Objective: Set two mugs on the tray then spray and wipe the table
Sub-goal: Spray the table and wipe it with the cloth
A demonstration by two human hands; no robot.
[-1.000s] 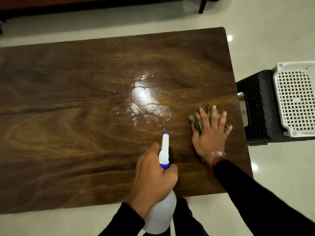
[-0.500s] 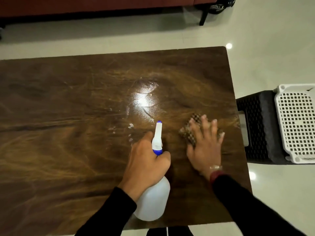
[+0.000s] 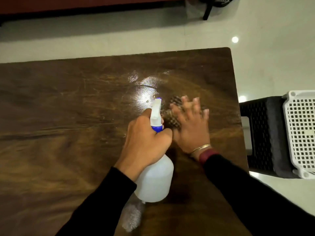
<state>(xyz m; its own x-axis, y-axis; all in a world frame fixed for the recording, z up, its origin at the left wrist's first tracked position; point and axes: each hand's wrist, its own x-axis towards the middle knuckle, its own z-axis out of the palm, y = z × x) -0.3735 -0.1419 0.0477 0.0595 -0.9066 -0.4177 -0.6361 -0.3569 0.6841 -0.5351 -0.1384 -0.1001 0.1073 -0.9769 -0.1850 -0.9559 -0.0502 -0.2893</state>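
Note:
My left hand (image 3: 144,142) grips the neck of a white spray bottle (image 3: 156,181) with a blue collar, its nozzle pointing away from me over the dark wooden table (image 3: 59,133). Just to its right, my right hand (image 3: 190,126) lies flat with straight, spread fingers on a brown checked cloth (image 3: 172,113) and presses it to the tabletop. The hand is motion-blurred. A wet, shiny patch (image 3: 144,89) sits on the wood just beyond the nozzle and cloth. No mugs are in view.
A black plastic stool (image 3: 262,133) stands off the table's right edge with a white perforated tray (image 3: 301,133) on it. Pale tiled floor surrounds the table. A dark furniture leg (image 3: 207,12) stands at the far side.
My right hand has slid the cloth leftward from near the table's right edge until it is beside the bottle. My view has shifted forward over the table; the left hand keeps its grip.

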